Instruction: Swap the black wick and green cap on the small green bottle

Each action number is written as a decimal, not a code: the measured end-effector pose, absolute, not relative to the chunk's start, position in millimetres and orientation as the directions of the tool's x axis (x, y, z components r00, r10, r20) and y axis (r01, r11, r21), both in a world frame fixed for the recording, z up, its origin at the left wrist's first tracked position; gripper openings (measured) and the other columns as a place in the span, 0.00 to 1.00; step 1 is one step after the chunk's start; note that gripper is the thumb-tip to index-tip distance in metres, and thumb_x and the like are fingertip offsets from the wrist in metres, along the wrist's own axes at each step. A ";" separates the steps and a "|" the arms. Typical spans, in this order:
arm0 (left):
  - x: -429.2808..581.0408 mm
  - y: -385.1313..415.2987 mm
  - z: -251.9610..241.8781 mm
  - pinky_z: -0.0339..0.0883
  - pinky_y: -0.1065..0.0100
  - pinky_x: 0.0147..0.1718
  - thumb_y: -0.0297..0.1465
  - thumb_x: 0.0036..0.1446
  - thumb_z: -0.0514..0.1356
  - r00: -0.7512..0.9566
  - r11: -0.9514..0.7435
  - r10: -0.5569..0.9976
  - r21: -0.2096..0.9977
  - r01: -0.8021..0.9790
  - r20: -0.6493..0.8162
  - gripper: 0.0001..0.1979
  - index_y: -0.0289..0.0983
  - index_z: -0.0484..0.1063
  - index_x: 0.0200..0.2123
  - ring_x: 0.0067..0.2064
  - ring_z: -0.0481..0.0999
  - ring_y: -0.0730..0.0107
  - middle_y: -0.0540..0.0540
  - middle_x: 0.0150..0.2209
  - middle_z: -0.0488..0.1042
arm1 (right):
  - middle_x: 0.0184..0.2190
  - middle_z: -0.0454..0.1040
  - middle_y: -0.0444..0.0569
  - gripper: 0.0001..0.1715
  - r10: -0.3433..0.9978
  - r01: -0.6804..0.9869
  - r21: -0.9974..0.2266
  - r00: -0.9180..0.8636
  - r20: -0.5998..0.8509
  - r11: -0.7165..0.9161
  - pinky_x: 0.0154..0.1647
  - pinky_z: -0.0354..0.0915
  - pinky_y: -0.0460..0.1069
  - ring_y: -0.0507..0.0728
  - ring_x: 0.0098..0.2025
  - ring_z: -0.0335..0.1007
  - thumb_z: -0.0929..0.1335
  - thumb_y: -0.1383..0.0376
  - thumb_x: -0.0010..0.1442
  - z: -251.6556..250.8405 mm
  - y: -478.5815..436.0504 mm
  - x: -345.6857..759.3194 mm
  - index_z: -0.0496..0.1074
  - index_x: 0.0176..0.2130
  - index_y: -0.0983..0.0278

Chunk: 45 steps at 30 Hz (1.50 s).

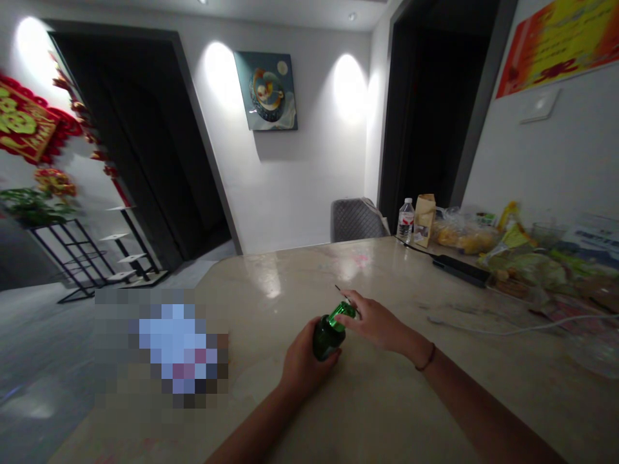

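A small dark green bottle (327, 340) with a shiny green cap (341, 315) is tilted to the right just above the table, near the middle of the view. My left hand (304, 364) wraps round the bottle's body from the left. On the other side, my right hand (370, 319) pinches the cap between thumb and fingers. A thin dark strip (342, 292) sticks out past the right fingertips; what it belongs to is not clear. The cap appears to sit at the bottle's neck, though fingers partly cover it.
Right of my hands lie a black power strip (460, 270) and a white cable (512, 331). Farther back stand a water bottle (405, 220) and a paper bag (424, 220), beside bagged food (464, 233). A blurred-out patch (176, 348) covers something at left. A grey chair (356, 221) stands behind the table (256, 296).
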<state>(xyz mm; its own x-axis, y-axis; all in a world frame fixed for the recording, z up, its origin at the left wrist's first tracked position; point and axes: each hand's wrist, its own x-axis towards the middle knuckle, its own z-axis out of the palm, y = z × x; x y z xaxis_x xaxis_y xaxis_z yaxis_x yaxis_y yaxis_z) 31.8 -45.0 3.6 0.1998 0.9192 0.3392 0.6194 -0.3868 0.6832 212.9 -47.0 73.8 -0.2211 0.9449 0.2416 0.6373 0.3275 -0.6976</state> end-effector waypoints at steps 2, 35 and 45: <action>31.9 -44.9 2.8 0.63 0.63 0.45 0.34 0.41 0.63 0.198 -0.385 0.919 0.679 0.625 0.340 0.30 0.41 0.59 0.50 0.46 0.70 0.63 0.46 0.46 0.70 | 0.32 0.71 0.48 0.30 0.927 0.628 -0.682 -0.275 0.256 0.375 0.32 0.58 0.46 0.52 0.30 0.64 0.66 0.57 0.52 74.9 -46.4 214.4 0.60 0.53 0.64; 33.2 -45.6 6.7 0.65 0.64 0.44 0.36 0.42 0.62 0.190 -0.360 0.931 0.695 0.623 0.312 0.29 0.41 0.60 0.49 0.44 0.72 0.63 0.46 0.43 0.72 | 0.38 0.73 0.52 0.20 0.943 0.608 -0.759 0.055 0.330 0.230 0.44 0.62 0.52 0.57 0.41 0.69 0.66 0.73 0.41 8.1 12.8 283.9 0.68 0.39 0.67; 33.2 -45.9 7.0 0.65 0.65 0.43 0.35 0.42 0.62 0.201 -0.377 0.924 0.689 0.619 0.325 0.28 0.41 0.60 0.49 0.44 0.73 0.64 0.47 0.43 0.73 | 0.40 0.71 0.54 0.21 0.955 0.647 -0.754 0.136 0.263 0.115 0.40 0.63 0.50 0.56 0.42 0.69 0.67 0.69 0.45 -18.0 16.8 281.7 0.59 0.41 0.65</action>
<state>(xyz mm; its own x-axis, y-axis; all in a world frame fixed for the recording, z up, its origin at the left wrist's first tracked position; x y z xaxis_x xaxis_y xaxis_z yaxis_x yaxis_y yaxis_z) 33.2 -45.9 7.0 0.2010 0.9241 0.3250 0.6190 -0.3769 0.6891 281.7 16.8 -18.0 0.1365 0.9551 0.2630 0.6470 0.1151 -0.7538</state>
